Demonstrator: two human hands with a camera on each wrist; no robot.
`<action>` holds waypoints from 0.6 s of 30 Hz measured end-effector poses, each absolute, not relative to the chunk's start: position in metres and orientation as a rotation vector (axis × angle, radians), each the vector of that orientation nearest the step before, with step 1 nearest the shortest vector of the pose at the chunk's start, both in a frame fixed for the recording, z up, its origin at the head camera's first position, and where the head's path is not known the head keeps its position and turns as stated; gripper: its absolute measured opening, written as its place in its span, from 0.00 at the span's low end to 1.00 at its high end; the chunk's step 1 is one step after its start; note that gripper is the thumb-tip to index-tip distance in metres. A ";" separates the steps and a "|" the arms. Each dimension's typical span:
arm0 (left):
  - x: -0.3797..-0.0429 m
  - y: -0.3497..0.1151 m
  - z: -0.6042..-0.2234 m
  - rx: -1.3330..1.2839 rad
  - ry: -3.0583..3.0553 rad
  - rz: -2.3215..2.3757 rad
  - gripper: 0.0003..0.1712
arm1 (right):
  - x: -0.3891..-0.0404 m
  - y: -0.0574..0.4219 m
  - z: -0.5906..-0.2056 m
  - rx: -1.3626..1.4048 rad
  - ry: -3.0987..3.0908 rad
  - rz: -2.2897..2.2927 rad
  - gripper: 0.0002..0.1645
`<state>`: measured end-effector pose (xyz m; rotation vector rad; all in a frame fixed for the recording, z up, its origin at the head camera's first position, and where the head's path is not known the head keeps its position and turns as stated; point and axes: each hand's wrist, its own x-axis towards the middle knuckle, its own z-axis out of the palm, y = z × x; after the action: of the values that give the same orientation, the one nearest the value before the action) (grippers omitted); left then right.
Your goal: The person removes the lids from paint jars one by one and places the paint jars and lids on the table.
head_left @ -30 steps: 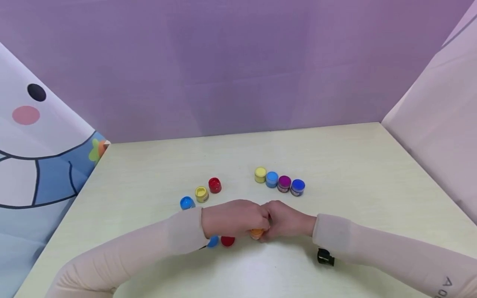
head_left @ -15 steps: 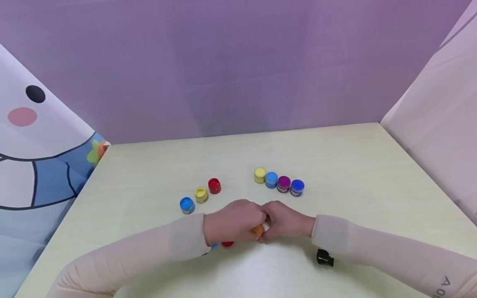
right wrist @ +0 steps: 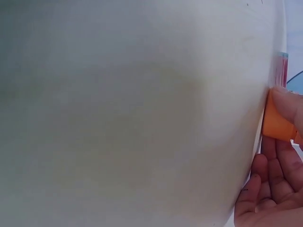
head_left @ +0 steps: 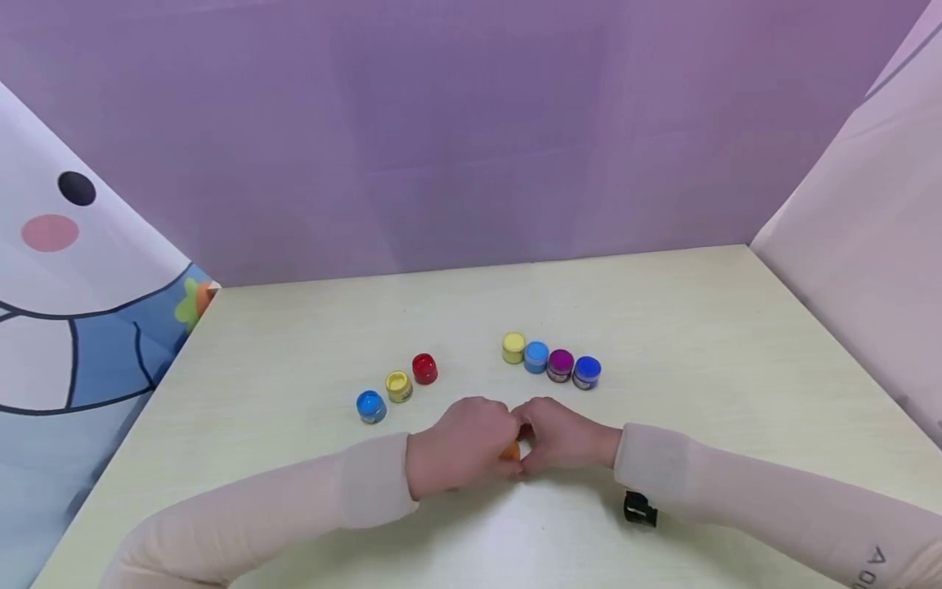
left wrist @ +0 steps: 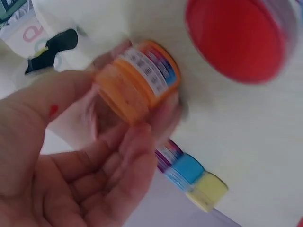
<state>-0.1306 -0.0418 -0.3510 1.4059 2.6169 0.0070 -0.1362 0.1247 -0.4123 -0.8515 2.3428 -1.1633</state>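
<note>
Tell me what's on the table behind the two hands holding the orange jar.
Behind the left hand and right hand gripping the orange jar: a blue, yellow, red jar trio and a row of four jars. What sits beneath the hands is covered in the head view.

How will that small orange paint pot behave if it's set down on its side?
The orange paint pot looks round and squat, so on its side it would probably roll. It seems rigid plastic, likely light; both the left hand and right hand pinch it easily.
</note>
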 end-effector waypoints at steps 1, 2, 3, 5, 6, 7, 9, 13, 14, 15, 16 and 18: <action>-0.132 -0.043 -0.350 1.420 2.603 0.019 0.15 | -0.136 0.125 -0.412 -0.851 2.328 -1.169 0.16; -0.135 -0.044 -0.349 1.444 2.579 0.038 0.16 | -0.137 0.125 -0.411 -0.848 2.316 -1.172 0.16; -0.137 -0.046 -0.348 1.475 2.541 0.063 0.17 | -0.137 0.125 -0.410 -0.839 2.305 -1.173 0.17; -0.141 -0.048 -0.347 1.582 2.465 0.086 0.16 | -0.137 0.126 -0.409 -0.805 2.280 -1.177 0.18; -0.143 -0.048 -0.346 1.647 2.420 0.086 0.16 | -0.137 0.126 -0.408 -0.791 2.272 -1.180 0.18; -0.145 -0.049 -0.345 1.706 2.370 0.090 0.15 | -0.138 0.126 -0.408 -0.787 2.271 -1.180 0.17; -0.147 -0.050 -0.344 1.815 2.297 0.073 0.13 | -0.138 0.126 -0.408 -0.793 2.260 -1.192 0.16; -0.150 -0.050 -0.345 1.931 2.226 0.055 0.09 | -0.139 0.126 -0.408 -0.845 2.240 -1.223 0.14; -0.150 -0.050 -0.346 1.942 2.220 0.053 0.08 | -0.139 0.126 -0.408 -0.854 2.239 -1.227 0.14; -0.150 -0.050 -0.346 1.949 2.216 0.049 0.08 | -0.139 0.126 -0.408 -0.859 2.237 -1.230 0.14; -0.151 -0.050 -0.346 1.954 2.214 0.043 0.08 | -0.139 0.126 -0.409 -0.861 2.239 -1.231 0.14; -0.151 -0.049 -0.347 1.959 2.214 0.021 0.08 | -0.138 0.126 -0.409 -0.860 2.248 -1.226 0.14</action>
<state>-0.1507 -0.0491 -0.3469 1.9591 2.2138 0.0205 -0.1382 0.1258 -0.4090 -0.8595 2.2476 -1.2265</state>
